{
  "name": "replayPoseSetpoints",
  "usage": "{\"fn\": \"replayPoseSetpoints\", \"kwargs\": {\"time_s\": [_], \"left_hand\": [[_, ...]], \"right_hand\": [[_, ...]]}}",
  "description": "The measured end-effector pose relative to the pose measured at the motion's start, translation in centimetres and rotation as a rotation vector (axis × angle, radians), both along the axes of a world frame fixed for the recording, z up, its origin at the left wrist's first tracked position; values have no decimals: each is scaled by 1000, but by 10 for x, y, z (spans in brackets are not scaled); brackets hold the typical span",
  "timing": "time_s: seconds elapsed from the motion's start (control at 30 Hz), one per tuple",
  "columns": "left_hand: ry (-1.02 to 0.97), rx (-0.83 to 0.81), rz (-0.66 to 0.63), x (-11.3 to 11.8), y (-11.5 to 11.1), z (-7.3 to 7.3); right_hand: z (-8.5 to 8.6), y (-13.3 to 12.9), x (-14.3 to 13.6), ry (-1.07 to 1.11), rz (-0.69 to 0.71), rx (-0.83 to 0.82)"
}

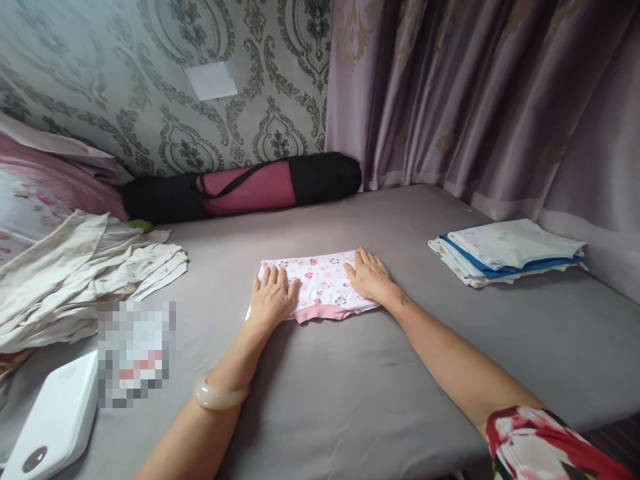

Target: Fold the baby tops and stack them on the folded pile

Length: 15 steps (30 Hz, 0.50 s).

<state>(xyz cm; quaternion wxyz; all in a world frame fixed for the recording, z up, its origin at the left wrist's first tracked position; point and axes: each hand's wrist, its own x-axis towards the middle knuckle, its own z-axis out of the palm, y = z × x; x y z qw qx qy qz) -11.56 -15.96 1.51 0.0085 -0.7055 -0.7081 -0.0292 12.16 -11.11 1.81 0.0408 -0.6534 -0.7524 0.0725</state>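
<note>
A white garment with pink and red prints and a pink edge (320, 283) lies folded flat on the grey sheet (320, 380), in the middle of the view. My left hand (273, 295) rests palm down on its left end, fingers spread a little. On its right end lies my right hand (371, 275), also flat, with the fingers stretched out and the thumb apart. Neither hand grips the cloth. The pink edge faces me, between the two wrists.
Folded clothes (515, 250) are stacked at the right. Loose pale clothes (65, 273) lie at the left, with a white device (60, 413) and a blurred item nearer me. A black and pink long bag (245, 187) lies along the patterned wall, beside purple curtains (450, 93).
</note>
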Motion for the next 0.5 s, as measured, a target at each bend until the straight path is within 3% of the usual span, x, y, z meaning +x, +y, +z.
{"fn": "replayPoseSetpoints", "kwargs": {"time_s": [0.13, 0.23, 0.37, 0.5], "left_hand": [[-11, 40, 2, 1, 0, 1], [-11, 112, -15, 2, 1, 1], [-28, 172, -153, 7, 4, 0], [-69, 103, -266, 13, 9, 1]], "right_hand": [[5, -1, -1, -3, 34, 35], [11, -2, -9, 35, 159, 105], [15, -2, -26, 105, 330, 93], [11, -1, -35, 115, 392, 12]]}}
